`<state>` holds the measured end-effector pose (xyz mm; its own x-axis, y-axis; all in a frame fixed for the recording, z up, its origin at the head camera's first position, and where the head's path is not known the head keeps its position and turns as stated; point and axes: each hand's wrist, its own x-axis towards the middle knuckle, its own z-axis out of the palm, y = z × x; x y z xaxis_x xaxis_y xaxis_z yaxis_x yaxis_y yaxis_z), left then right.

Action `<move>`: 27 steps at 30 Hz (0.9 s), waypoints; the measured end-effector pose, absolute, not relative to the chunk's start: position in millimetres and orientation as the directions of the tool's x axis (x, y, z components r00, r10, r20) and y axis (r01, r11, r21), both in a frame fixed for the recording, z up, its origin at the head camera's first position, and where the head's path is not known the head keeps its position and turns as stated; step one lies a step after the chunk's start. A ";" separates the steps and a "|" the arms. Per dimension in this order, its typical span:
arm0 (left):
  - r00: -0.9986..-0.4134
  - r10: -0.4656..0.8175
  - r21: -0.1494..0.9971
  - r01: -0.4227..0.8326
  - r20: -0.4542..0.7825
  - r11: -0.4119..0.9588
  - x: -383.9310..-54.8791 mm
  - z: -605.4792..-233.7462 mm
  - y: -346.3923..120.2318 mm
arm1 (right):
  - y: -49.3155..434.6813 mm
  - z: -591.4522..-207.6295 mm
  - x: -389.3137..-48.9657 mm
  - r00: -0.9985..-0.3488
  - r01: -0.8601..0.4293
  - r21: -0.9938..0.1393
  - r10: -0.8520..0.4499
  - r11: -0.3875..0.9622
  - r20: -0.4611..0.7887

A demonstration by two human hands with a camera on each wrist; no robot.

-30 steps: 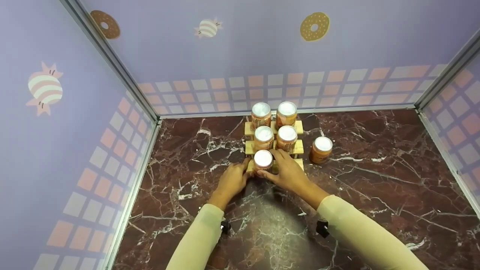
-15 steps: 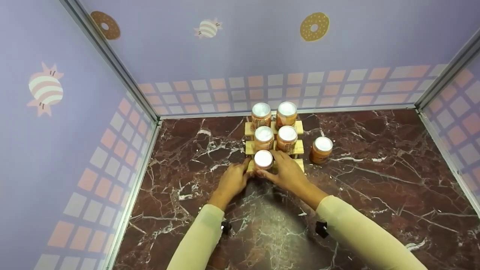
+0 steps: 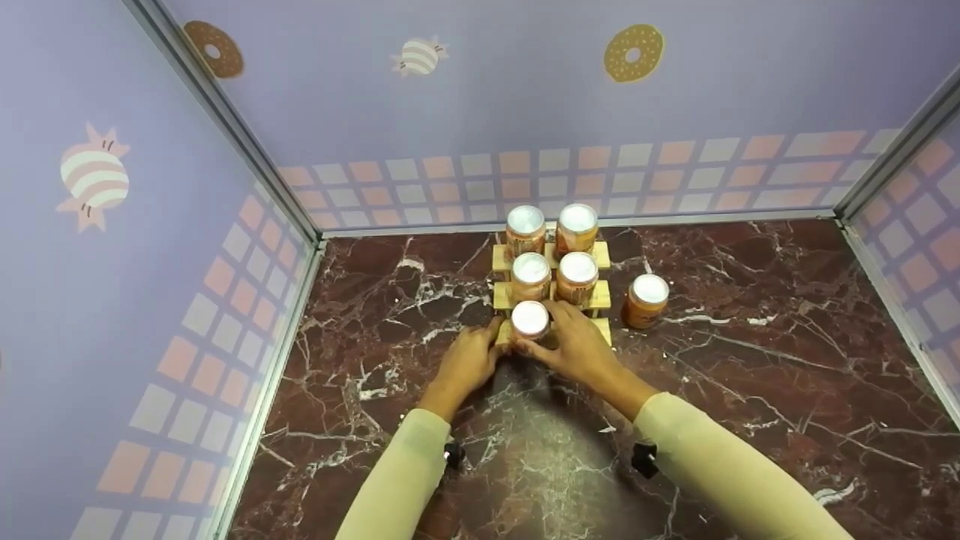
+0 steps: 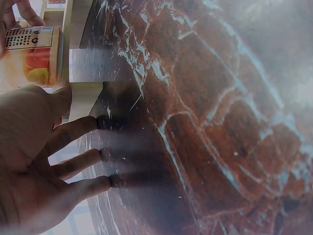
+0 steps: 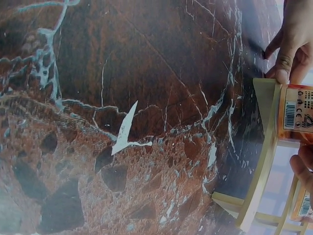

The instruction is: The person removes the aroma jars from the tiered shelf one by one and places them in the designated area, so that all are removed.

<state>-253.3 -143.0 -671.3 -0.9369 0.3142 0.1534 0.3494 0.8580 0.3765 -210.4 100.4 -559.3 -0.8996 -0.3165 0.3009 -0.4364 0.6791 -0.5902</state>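
Note:
A stepped wooden rack (image 3: 602, 330) of pale slats carries several orange drink cans with silver tops, two on the back step and two on the middle step. My right hand (image 3: 583, 349) grips the drink can (image 3: 529, 319) on the front step, thumb in front and fingers behind. Fruit pictures show on that can's side (image 4: 39, 63) in the left wrist view. At the rack's front left corner, my left hand (image 3: 466, 364) touches the wood with its thumb. Its other fingers (image 4: 78, 161) are spread, with tips down on the table.
One more drink can (image 3: 645, 301) stands upright on the table, right of the rack. The table (image 3: 750, 390) is dark red marble with white veins. A lilac back wall (image 3: 510, 97) rises close behind the rack, with side walls at left and right.

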 end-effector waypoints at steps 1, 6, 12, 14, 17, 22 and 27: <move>-0.935 0.315 0.383 0.354 0.163 0.853 -251.5 -668.4 -142.4 | 100.8 -559.4 -210.2 -0.899 -0.437 -0.592 -0.313 0.678 0.305; -0.937 0.320 0.389 0.350 0.142 0.852 -236.7 -633.7 -135.6 | 103.6 -560.2 -209.5 -0.890 -0.453 -0.578 -0.304 0.679 0.341; -0.940 0.315 0.388 0.342 0.133 0.856 -238.4 -636.2 -137.2 | 107.5 -556.6 -208.9 -0.897 -0.439 -0.579 -0.300 0.687 0.325; -0.942 0.313 0.407 0.335 0.123 0.850 -240.3 -639.6 -138.0 | 108.7 -555.4 -208.6 -0.893 -0.446 -0.577 -0.302 0.684 0.333; -0.942 0.306 0.406 0.335 0.137 0.850 -240.2 -642.3 -137.9 | 110.3 -555.1 -208.1 -0.884 -0.463 -0.573 -0.305 0.676 0.354; -0.939 0.303 0.399 0.343 0.161 0.851 -241.5 -645.6 -138.4 | 113.1 -555.8 -206.8 -0.873 -0.483 -0.572 -0.309 0.663 0.378; -0.931 0.323 0.418 0.365 0.170 0.832 -231.9 -624.5 -136.5 | 116.0 -556.0 -204.4 -0.864 -0.495 -0.567 -0.305 0.659 0.400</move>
